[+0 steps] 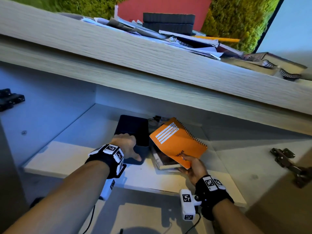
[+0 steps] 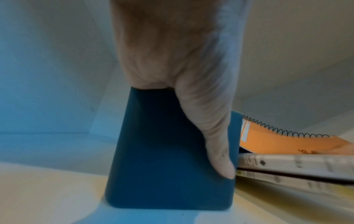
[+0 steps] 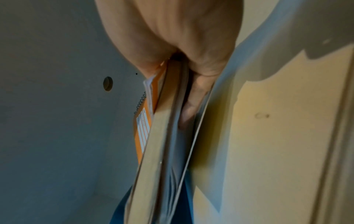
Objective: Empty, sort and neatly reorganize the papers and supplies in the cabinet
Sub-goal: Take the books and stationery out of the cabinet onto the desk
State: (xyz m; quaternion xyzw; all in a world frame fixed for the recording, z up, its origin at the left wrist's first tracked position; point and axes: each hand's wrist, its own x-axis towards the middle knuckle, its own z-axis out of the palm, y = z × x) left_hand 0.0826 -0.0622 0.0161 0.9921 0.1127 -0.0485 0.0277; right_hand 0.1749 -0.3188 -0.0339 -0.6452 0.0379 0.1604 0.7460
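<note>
Two hands are inside the cabinet, working its shelf (image 1: pixel 67 159); the left hand (image 1: pixel 125 146) at about 7 o'clock clasps the near end of a dark blue box (image 1: pixel 133 130), thumb pressed along its side, fingers hidden over the top; just right of it, at 5 o'clock, the right hand (image 1: pixel 194 168) pinches an orange spiral notebook (image 1: pixel 177 142) together with the books (image 1: pixel 164 160) beneath it, lifting their near edge. Up at 12 o'clock a loose heap of papers (image 1: pixel 168 41) and notebooks already lies on the cabinet top (image 1: pixel 84 41), so emptying looks nearly finished; sorting and tidy restocking remain.
</note>
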